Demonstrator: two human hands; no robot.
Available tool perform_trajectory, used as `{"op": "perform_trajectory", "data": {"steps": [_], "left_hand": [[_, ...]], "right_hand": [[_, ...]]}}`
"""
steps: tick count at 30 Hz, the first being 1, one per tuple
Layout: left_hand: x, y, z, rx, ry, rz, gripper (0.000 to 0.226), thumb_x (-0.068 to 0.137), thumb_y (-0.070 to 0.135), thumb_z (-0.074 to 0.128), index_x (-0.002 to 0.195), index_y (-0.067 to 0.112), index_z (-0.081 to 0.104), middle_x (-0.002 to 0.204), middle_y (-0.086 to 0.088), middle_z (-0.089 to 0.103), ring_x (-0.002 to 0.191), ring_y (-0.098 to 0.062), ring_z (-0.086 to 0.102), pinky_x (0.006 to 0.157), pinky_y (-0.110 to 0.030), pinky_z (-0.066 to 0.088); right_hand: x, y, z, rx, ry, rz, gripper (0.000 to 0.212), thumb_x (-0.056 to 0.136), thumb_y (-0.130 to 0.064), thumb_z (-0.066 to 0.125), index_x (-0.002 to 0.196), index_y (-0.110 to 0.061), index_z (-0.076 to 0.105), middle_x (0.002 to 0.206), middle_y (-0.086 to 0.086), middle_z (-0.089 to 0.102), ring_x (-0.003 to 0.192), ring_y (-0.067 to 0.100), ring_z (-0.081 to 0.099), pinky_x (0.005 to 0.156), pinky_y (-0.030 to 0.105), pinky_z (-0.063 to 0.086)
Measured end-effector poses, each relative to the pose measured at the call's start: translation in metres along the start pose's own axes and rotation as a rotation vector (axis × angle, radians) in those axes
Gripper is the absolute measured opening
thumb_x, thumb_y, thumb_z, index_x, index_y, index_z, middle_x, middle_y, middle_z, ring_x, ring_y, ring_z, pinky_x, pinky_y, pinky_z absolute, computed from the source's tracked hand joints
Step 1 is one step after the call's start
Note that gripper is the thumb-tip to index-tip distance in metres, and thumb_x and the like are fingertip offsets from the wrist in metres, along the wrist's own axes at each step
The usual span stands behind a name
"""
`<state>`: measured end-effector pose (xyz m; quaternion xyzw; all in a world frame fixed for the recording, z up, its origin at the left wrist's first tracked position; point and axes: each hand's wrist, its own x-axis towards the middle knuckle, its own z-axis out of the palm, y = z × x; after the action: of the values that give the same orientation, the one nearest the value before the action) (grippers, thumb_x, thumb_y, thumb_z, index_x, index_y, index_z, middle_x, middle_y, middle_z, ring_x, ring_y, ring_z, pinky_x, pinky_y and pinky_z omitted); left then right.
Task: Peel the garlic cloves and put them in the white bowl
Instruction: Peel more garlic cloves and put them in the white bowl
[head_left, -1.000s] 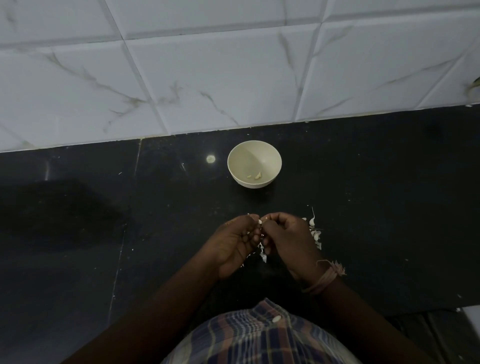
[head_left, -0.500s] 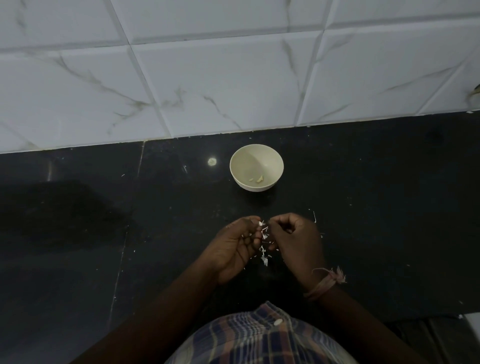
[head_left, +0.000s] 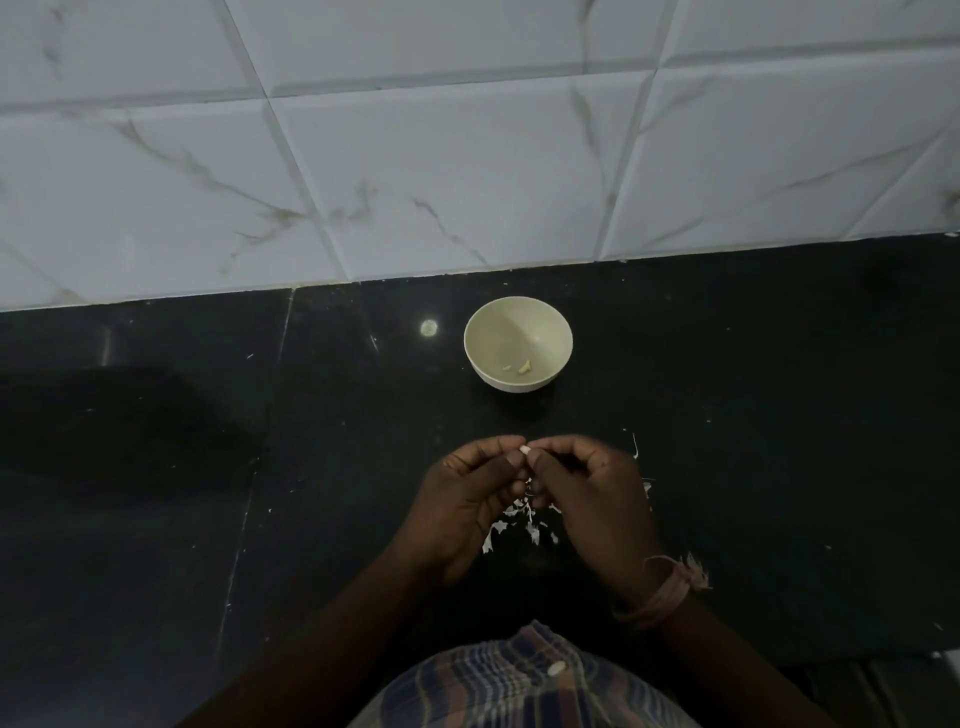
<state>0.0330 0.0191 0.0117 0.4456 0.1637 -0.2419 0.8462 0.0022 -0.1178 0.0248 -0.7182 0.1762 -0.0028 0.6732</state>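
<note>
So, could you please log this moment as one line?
hands: left hand and right hand pinch garlic clove | white bowl: peeled pieces inside | skins: on counter

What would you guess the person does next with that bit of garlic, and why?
Probably keep stripping skin: the left hand and right hand both pinch the garlic clove, with peel scraps below. Then it goes to the white bowl.

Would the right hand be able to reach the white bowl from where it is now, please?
Probably yes. The white bowl stands straight ahead of the right hand with only bare black counter between. Its grip is busy, though: both hands pinch the garlic clove.
</note>
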Motion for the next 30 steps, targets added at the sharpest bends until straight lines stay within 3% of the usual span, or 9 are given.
{"op": "perform_trajectory", "data": {"steps": [4,9,17,25,30], "left_hand": [[-0.006,-0.003,-0.001,-0.039,0.007,0.025,0.025,0.076,0.003,0.07,0.101,0.0,0.071,0.091,-0.013,0.076,0.074,-0.015,0.071,0.067,-0.021,0.058],[-0.014,-0.008,-0.006,-0.015,0.019,0.027,0.028,0.077,0.007,0.07,0.104,-0.001,0.071,0.092,-0.014,0.075,0.074,-0.016,0.07,0.069,-0.023,0.059],[-0.019,-0.017,-0.007,-0.024,0.034,0.008,0.024,0.079,0.008,0.071,0.101,0.001,0.072,0.094,-0.015,0.075,0.078,-0.016,0.071,0.072,-0.021,0.059],[-0.023,-0.021,-0.006,-0.022,0.009,0.017,0.023,0.078,0.006,0.072,0.101,0.004,0.074,0.105,-0.018,0.074,0.09,-0.021,0.072,0.081,-0.027,0.061],[-0.026,-0.021,-0.01,0.024,-0.014,0.07,0.018,0.08,0.007,0.072,0.097,0.004,0.076,0.107,-0.023,0.073,0.094,-0.029,0.072,0.083,-0.032,0.061]], "right_hand": [[-0.005,0.003,0.003,0.109,-0.019,0.024,0.006,0.094,-0.009,0.069,0.097,-0.01,0.074,0.082,0.011,0.076,0.071,0.024,0.071,0.065,0.03,0.058],[-0.013,0.007,0.004,0.101,-0.02,0.017,0.005,0.093,-0.006,0.069,0.095,-0.007,0.074,0.08,0.009,0.075,0.062,0.015,0.066,0.059,0.024,0.054],[-0.021,0.005,0.002,-0.026,-0.02,-0.036,0.011,0.095,-0.006,0.065,0.092,-0.012,0.074,0.074,0.002,0.075,0.063,0.005,0.068,0.06,0.017,0.051],[-0.026,0.002,-0.003,-0.23,0.009,-0.146,0.004,0.089,-0.017,0.072,0.086,-0.02,0.071,0.07,-0.005,0.073,0.065,0.004,0.069,0.063,0.019,0.054],[-0.024,0.006,-0.006,-0.461,-0.014,-0.31,0.002,0.088,-0.024,0.07,0.089,-0.023,0.069,0.083,-0.01,0.067,0.076,0.005,0.066,0.067,0.023,0.055]]}}
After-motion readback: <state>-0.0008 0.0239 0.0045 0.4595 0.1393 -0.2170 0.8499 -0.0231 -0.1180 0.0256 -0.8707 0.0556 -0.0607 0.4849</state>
